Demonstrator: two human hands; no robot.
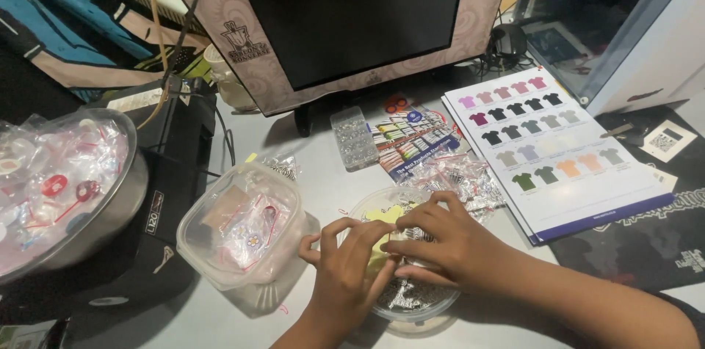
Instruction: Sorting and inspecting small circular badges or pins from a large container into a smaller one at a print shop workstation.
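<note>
Grey desk [323, 187] | both hands — left [345, 268], right [440, 242] — fingers pinching over round container [411, 297]

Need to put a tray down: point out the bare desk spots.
Bare desk lies between the square tub and the monitor, left of the bead box. A smaller strip runs along the near edge. Around both hands and the round tub it is crowded.

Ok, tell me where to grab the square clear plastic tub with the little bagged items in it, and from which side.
Probably best to take the square clear plastic tub by its rim, from above, hand spanning two opposite edges. It sits upright and open-topped, its flared lip offers a ledge, and the walls look thin and flexible. The left hand is nearest; approach from the front-right, since a black device crowds its left side.
</note>
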